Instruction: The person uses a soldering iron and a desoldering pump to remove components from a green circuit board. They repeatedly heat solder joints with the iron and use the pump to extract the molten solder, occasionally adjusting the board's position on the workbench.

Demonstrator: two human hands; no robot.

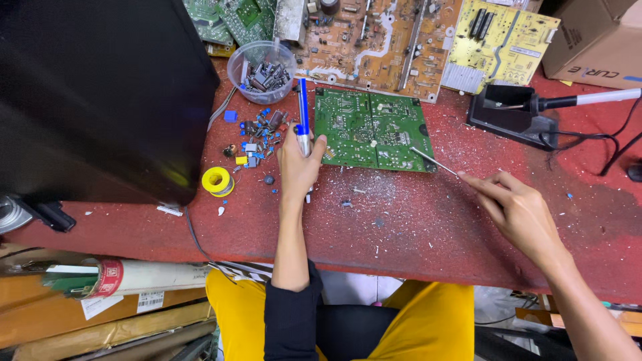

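Observation:
A green circuit board (372, 130) lies solder side up on the red work mat (401, 220). My left hand (298, 166) grips a blue and silver desoldering pump (303, 115), held upright just left of the board's near left corner. My right hand (516, 208) pinches a thin metal probe (435, 162) whose tip touches the board's near right corner. White debris is scattered on the mat in front of the board.
A clear cup of parts (261, 71) and loose small components (258, 142) sit left of the board, beside a yellow solder spool (217, 180). Brown (374, 40) and yellow (498, 43) boards lie behind. A soldering iron in its stand (528, 110) is at right. A large black panel (93, 93) fills the left.

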